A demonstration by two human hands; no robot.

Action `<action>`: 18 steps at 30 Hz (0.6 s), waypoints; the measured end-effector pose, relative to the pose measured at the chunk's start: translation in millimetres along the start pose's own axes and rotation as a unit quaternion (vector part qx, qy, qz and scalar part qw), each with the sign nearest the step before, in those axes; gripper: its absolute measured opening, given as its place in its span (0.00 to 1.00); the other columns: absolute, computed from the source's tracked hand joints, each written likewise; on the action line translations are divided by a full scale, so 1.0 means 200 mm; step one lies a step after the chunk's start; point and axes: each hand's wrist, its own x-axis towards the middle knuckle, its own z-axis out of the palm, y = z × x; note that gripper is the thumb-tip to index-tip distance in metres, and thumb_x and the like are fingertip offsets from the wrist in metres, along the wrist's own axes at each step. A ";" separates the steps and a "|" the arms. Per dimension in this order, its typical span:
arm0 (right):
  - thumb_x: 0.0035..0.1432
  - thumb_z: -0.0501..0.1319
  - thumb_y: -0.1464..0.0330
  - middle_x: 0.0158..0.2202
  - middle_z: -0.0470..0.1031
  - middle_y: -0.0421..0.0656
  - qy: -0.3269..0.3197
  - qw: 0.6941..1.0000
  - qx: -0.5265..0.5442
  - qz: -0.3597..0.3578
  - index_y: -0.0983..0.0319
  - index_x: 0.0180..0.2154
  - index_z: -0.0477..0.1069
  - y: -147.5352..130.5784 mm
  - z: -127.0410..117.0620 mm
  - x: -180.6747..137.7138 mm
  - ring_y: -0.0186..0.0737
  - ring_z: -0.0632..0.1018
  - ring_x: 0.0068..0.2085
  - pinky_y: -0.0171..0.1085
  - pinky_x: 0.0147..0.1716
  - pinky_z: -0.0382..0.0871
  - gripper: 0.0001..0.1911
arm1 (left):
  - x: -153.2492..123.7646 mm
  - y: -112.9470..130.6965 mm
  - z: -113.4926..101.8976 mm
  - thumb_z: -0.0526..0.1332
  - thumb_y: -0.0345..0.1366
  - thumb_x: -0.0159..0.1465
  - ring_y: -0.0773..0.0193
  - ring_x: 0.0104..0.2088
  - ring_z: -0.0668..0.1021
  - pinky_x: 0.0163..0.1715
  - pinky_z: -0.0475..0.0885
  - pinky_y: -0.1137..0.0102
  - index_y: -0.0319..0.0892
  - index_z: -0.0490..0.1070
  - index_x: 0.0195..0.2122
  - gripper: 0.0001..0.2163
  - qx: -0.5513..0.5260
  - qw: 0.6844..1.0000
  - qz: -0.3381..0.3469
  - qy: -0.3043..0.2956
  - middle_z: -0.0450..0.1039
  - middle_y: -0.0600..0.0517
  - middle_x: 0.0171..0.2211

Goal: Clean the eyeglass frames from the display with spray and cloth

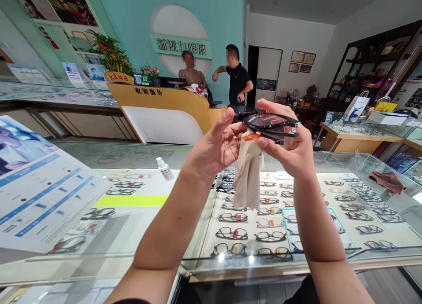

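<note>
Holding one pair of sunglasses (267,122) in midair, high over the surface (250,271), between two hands. Grasping the right end of the frame in the grip of the right hand (286,137), pressing up with the thumb at the near side and reaching along the far side with the fingers. Raising the thumb of the left hand (227,141) at the left end; not being able to tell a closed grip from a loose touch there. Dangling one pale cloth (247,176) below the lenses, showing one orange patch (252,137) at its top; losing part of its upper edge behind the right thumb.

Seeing one bottle (165,169) at left, one yellow strip (132,201) nearer, and one card (42,194) at near left, cut off by the view's edge. Finding one brown cloth (387,181) at far right. Looking through glass at many spectacles (233,217) in rows, missing an exact count because of forearms, hanging cloth and glare. Spotting one teal-edged panel (287,233) among them, passing partly behind the right forearm.

Counting two people far off: one seated person (193,77), half hidden behind the far surface (178,101), and one standing person (240,79) to the right. Also counting four wall frames (309,58) and two bags (356,108), too distant for reading any print.
</note>
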 end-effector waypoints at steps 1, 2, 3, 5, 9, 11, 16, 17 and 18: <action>0.65 0.63 0.51 0.65 0.73 0.43 0.000 1.000 -0.005 -0.008 0.48 0.62 0.72 0.00 0.00 0.00 0.55 0.71 0.68 0.59 0.65 0.70 0.26 | 0.00 -0.01 0.00 0.66 0.65 0.59 0.38 0.54 0.82 0.47 0.84 0.52 0.40 0.81 0.41 0.29 -0.002 1.000 -0.016 -0.003 0.82 0.38 0.45; 0.65 0.64 0.51 0.65 0.74 0.43 0.001 1.000 -0.007 -0.016 0.48 0.61 0.74 0.00 -0.01 0.00 0.55 0.72 0.68 0.58 0.66 0.69 0.25 | 0.01 -0.02 0.00 0.65 0.65 0.60 0.38 0.53 0.82 0.45 0.84 0.53 0.39 0.80 0.40 0.29 -0.001 1.000 -0.027 0.001 0.82 0.38 0.44; 0.64 0.66 0.51 0.64 0.75 0.42 0.004 1.000 -0.007 -0.023 0.48 0.59 0.76 0.00 -0.01 0.01 0.54 0.72 0.67 0.58 0.66 0.68 0.24 | 0.01 -0.03 0.00 0.63 0.64 0.63 0.39 0.52 0.83 0.44 0.84 0.53 0.39 0.80 0.39 0.29 0.004 0.999 -0.030 0.012 0.83 0.38 0.43; 0.63 0.67 0.52 0.61 0.77 0.42 0.013 0.999 0.001 -0.037 0.47 0.57 0.78 0.00 -0.02 0.01 0.54 0.74 0.65 0.58 0.65 0.68 0.22 | 0.02 -0.05 0.00 0.60 0.60 0.68 0.40 0.52 0.83 0.42 0.84 0.54 0.39 0.80 0.40 0.26 0.023 0.999 -0.010 0.039 0.82 0.41 0.42; 0.60 0.69 0.52 0.56 0.81 0.40 0.039 0.999 0.013 -0.028 0.46 0.51 0.81 0.02 -0.01 0.01 0.55 0.76 0.62 0.60 0.63 0.69 0.18 | 0.03 -0.09 -0.02 0.60 0.59 0.70 0.44 0.50 0.84 0.42 0.84 0.56 0.40 0.79 0.44 0.24 0.052 0.997 0.030 0.038 0.82 0.45 0.40; 0.60 0.70 0.51 0.53 0.82 0.40 0.062 0.998 0.021 -0.017 0.45 0.50 0.82 0.03 -0.01 0.00 0.56 0.77 0.61 0.62 0.62 0.70 0.17 | 0.03 -0.10 -0.01 0.58 0.63 0.68 0.45 0.47 0.85 0.40 0.83 0.57 0.41 0.79 0.43 0.28 0.059 0.998 0.000 0.001 0.81 0.45 0.38; 0.62 0.68 0.52 0.51 0.81 0.41 0.118 0.992 0.033 0.001 0.46 0.50 0.82 0.03 -0.03 -0.01 0.56 0.76 0.61 0.61 0.62 0.70 0.16 | 0.02 -0.11 -0.01 0.63 0.73 0.54 0.55 0.36 0.85 0.34 0.80 0.65 0.38 0.80 0.37 0.36 0.039 0.989 -0.115 -0.086 0.81 0.44 0.34; 0.63 0.67 0.52 0.50 0.81 0.41 0.123 0.992 0.029 0.006 0.47 0.50 0.82 0.03 -0.04 -0.01 0.56 0.76 0.62 0.61 0.62 0.70 0.16 | 0.02 -0.11 -0.01 0.65 0.73 0.53 0.57 0.33 0.84 0.33 0.79 0.67 0.38 0.79 0.35 0.36 0.041 0.985 -0.132 -0.099 0.80 0.44 0.33; 0.63 0.67 0.52 0.50 0.81 0.41 0.128 0.991 0.023 0.012 0.47 0.50 0.82 0.04 -0.05 -0.01 0.57 0.76 0.62 0.61 0.62 0.71 0.15 | 0.02 -0.12 -0.01 0.65 0.71 0.54 0.60 0.31 0.83 0.31 0.78 0.69 0.37 0.79 0.34 0.35 0.047 0.982 -0.146 -0.109 0.80 0.44 0.31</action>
